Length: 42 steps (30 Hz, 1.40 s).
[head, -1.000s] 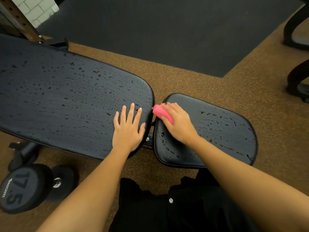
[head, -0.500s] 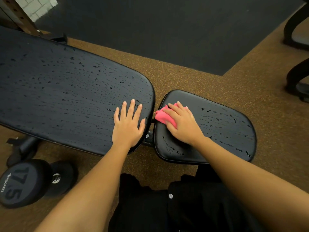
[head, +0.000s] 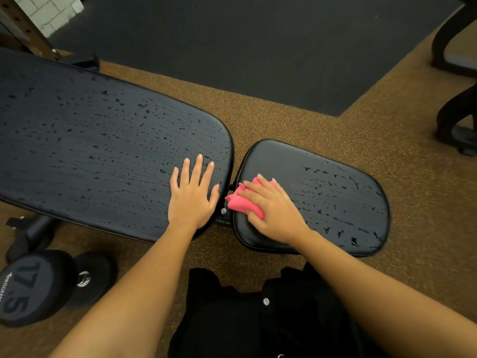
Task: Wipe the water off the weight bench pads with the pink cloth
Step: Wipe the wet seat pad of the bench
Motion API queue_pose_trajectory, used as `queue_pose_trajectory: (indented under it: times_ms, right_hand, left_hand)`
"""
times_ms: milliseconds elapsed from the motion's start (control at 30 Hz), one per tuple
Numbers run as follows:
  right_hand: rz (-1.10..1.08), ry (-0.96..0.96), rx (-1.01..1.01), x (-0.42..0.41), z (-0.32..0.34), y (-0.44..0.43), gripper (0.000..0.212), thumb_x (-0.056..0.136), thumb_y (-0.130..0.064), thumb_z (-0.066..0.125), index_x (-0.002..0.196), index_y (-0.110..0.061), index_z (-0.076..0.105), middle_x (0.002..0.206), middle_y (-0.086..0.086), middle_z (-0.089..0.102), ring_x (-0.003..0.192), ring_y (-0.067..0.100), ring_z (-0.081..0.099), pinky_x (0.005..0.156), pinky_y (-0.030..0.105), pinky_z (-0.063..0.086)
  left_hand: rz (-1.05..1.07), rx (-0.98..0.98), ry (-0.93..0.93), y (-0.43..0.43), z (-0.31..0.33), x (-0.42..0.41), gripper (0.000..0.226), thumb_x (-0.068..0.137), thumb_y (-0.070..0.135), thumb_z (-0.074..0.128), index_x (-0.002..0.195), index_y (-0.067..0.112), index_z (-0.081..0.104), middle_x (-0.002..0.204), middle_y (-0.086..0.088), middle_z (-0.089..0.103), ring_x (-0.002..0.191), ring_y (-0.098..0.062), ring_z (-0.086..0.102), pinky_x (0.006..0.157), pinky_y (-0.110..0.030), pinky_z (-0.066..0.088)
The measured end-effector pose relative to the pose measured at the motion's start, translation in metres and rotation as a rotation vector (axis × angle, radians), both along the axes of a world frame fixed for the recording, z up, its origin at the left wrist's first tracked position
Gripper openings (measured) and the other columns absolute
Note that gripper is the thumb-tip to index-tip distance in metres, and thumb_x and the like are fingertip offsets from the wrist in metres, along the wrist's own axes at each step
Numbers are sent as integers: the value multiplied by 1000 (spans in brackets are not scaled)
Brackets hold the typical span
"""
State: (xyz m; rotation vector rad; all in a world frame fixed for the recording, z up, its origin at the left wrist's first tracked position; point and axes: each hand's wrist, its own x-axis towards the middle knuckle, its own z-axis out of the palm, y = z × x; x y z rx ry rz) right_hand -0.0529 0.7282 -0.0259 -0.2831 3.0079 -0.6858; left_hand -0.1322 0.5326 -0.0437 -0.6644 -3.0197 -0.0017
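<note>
Since half a second ago: right hand [head: 277, 211] and pink cloth [head: 241, 200] have slid down the seat pad [head: 322, 182] toward its near-left corner; the streak of droplets that lay there is mostly gone. Left hand [head: 192, 196] unchanged.

Head view, landmark the seat pad.
- Seat pad: black, rounded, glossy. Droplets spread across its middle and right side; the left strip around the cloth looks mostly dry.
- Long back pad [head: 103, 151] just left of the seat pad, a narrow gap with a bolt between them. Beaded with water over most of its surface.
- Left hand lies flat on the back pad's near-right end, fingers spread, gripping nothing.
- Right hand presses the bunched pink cloth onto the seat pad's left edge, fingers curled over it; cloth pokes out past the fingertips toward the gap.
- Floor [head: 284, 125]: brown speckled surface under the bench, a dark mat [head: 258, 47] beyond the seat pad.
- Dumbbell [head: 33, 288] marked 17.5 on the floor, well left of the seat pad and nearer the person.
- White brick wall [head: 49, 11] and a perforated upright [head: 23, 29] far up-left.
- No containers in view.
</note>
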Motion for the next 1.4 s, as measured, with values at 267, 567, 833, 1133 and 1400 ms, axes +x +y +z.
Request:
queue_pose_trajectory:
  times_ms: [267,567,833,1133,1400]
  right_hand:
    - [51,14,-51,18,1,-19,50,85,-30,48,134,-23,51,142,-5,48,141,26,29,115,47,12]
    - [-1,14,-26,23,0,6,52,84,-35,40,132,-22,54,140,-1,50,138,27,34,114,46,19]
    - [134,74,-9,42,-6,-12,48,88,-41,54,134,-26,50,141,-6,49,138,24,34,114,47,21]
    - [26,0,25,42,-4,28,50,91,-41,42,137,-25,47,146,-4,43,141,26,29,116,49,19]
    - [146,17,-14,50,-1,3,49,92,-38,44,139,-25,44,146,-4,43,141,24,29,116,44,9]
  left_hand:
    - [-5,-9,-6,1,1,-1,58,94,44,24,142,16,38,150,-13,33,136,-37,31,107,-52,19]
    - [-12,-11,-28,0,1,-1,57,94,43,25,142,14,39,149,-15,34,135,-39,32,107,-55,24]
    - [-20,-23,-43,1,3,-3,58,93,42,26,140,12,41,147,-16,36,132,-41,35,104,-58,28]
    - [-17,-41,-55,1,4,-2,58,93,42,26,140,12,42,147,-17,37,132,-42,35,103,-58,28]
    - [-26,-32,-71,2,6,-3,59,93,41,27,139,9,43,146,-19,37,131,-44,35,102,-59,29]
